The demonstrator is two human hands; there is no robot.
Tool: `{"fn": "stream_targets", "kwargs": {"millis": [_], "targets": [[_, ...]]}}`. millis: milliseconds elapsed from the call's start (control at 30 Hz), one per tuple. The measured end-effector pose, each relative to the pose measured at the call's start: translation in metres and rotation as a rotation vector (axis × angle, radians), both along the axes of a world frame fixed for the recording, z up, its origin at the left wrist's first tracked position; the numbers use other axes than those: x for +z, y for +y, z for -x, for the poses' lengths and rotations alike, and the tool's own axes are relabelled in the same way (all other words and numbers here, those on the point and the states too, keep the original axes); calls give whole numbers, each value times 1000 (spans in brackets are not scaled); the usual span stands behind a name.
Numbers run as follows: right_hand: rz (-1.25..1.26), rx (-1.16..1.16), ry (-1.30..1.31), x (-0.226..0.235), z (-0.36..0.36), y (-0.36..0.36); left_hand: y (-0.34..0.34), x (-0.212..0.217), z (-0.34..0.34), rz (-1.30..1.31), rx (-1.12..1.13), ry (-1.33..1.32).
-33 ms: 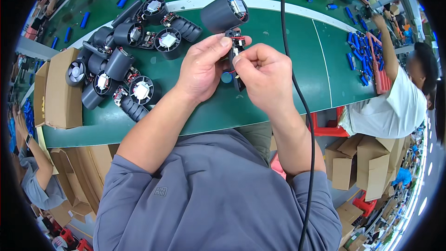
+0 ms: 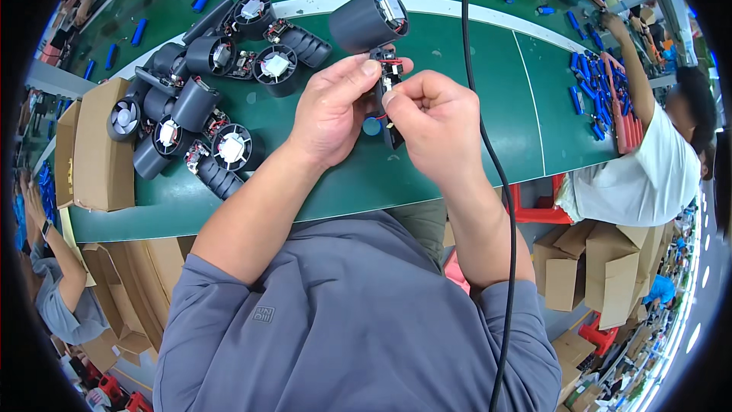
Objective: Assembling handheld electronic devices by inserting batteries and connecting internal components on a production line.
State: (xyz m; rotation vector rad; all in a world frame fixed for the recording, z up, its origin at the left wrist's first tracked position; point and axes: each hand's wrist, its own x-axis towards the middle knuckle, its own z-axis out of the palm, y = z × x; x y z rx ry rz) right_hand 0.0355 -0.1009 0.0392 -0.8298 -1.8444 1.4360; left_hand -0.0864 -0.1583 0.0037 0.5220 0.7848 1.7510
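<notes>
Over the green table [image 2: 534,99] I hold up a dark grey hand-held fan unit [image 2: 368,21]. Its round head points away from me, and its open handle shows a small circuit board with red wires. A blue battery cell [image 2: 371,127] sits in the handle, between my palms. My left hand [image 2: 333,111] pinches the handle from the left, thumb and forefinger at the board. From the right, my right hand [image 2: 436,118] grips the same handle, its fingertips meeting the left hand's.
Several more grey fan units [image 2: 206,99] are heaped at the table's left beside a cardboard box [image 2: 95,149]. Blue battery cells [image 2: 602,84] lie scattered at the back and right. A black cable [image 2: 488,145] hangs past my right arm. A person in white [image 2: 648,172] works at the right.
</notes>
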Motion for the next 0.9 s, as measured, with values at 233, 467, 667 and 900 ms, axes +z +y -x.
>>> {"fn": "stream_targets", "kwargs": {"millis": [233,467,667,900], "targets": [[165,34,97,-4,-2,4,-1,-7,3,-8,-35,120],[280,51,153,-4,-6,6,1,-5,0,-3,-30,111],[322,38,151,-5,-6,6,2,-8,1,-6,-19,194],[344,66,114,-2,-8,10,1,-4,0,-10,44,159]]}}
